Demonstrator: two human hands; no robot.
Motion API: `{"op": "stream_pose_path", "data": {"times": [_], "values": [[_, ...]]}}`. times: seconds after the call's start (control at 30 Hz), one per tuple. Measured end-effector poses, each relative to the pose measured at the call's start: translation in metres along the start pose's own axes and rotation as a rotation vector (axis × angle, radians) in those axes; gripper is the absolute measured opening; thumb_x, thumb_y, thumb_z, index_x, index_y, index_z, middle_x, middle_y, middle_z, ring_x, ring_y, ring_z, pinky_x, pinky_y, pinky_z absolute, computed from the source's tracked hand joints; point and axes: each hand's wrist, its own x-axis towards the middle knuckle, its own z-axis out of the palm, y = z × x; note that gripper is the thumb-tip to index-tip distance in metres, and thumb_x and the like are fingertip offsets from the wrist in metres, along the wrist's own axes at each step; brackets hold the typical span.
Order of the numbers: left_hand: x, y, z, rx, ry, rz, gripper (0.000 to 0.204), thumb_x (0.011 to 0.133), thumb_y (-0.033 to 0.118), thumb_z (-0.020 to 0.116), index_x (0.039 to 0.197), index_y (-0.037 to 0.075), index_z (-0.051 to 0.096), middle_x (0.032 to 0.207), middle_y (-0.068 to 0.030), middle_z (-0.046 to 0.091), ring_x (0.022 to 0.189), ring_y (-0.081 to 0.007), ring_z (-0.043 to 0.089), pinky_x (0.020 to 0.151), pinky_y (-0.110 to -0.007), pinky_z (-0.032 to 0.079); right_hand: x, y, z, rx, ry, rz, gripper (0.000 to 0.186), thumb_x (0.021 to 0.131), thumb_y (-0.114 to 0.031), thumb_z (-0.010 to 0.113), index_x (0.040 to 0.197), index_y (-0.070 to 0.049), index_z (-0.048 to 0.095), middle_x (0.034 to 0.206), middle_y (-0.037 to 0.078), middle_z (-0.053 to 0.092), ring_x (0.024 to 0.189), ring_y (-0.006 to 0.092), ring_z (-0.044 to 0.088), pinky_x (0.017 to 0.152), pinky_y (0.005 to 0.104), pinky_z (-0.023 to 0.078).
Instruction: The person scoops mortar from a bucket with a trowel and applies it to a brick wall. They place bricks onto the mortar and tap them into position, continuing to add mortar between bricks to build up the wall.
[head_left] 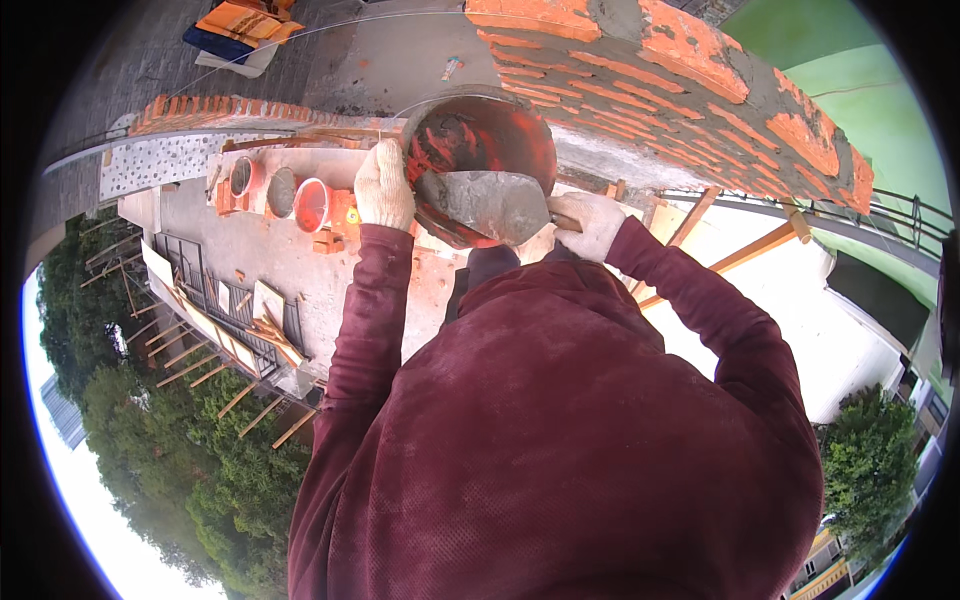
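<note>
A reddish bucket [532, 128], smeared grey inside, is tilted in front of me with its mouth toward me. My left hand [385, 188], in a white knit work glove, is closed on its left rim. My right hand [592, 226], gloved the same way, is closed round the handle of a trowel. The wide grey trowel blade [490, 204], coated with mortar, lies across the bucket's mouth at its near side. Part of the bucket's inside is hidden behind the blade.
A brick wall [670, 90] with mortar joints rises at the right, and a lower brick wall [215, 112] stands at the left. Several buckets [312, 204] and loose bricks [328, 241] sit on the floor. Timber poles [760, 248] slant at the right. A string [350, 20] runs overhead.
</note>
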Motion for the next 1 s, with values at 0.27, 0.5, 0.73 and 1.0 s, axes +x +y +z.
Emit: {"op": "stream_pose_path", "data": {"times": [0.27,0.5,0.73,1.0], "values": [[-0.06,-0.091,-0.025,-0.332,0.226,-0.489,0.047,0.111,0.042,0.044,0.098,0.002,0.065,0.083,0.0024,0.056,0.075,-0.0088,0.049,0.069,-0.028,0.044,-0.032,0.092,0.006,-0.113,0.175,0.294,0.041,0.086,-0.02,0.067,0.125,-0.009,0.063,0.111,0.02,0.071,0.108,0.04,0.066,0.089,0.0489,0.054],[-0.152,-0.149,-0.103,-0.007,0.369,-0.532,0.057,0.111,0.05,0.042,0.105,-0.001,0.067,0.096,-0.0022,0.068,0.086,-0.0119,0.058,0.08,-0.03,0.049,-0.003,0.18,0.01,-0.056,0.221,0.493,0.042,0.084,-0.018,0.07,0.125,-0.008,0.065,0.106,0.019,0.073,0.102,0.0378,0.07,0.088,0.0448,0.056],[-0.234,-0.166,-0.166,-0.234,0.559,-0.72,0.062,0.111,0.051,0.04,0.132,-0.004,0.06,0.124,-0.0116,0.067,0.107,-0.0204,0.064,0.095,-0.035,0.053,0.021,0.238,0.016,0.016,0.24,0.522,0.043,0.084,-0.019,0.074,0.124,-0.006,0.066,0.099,0.016,0.074,0.091,0.031,0.073,0.082,0.0395,0.057],[-0.242,-0.144,-0.157,-0.174,0.674,-0.807,0.065,0.111,0.05,0.041,0.135,-0.008,0.057,0.131,-0.0128,0.064,0.115,-0.0225,0.061,0.102,-0.036,0.049,0.036,0.224,-0.045,0.684,0.079,0.846,0.028,0.088,-0.017,0.075,0.111,-0.003,0.068,0.073,0.002,0.062,0.052,0.0112,0.056,0.044,0.0305,0.041]]}}
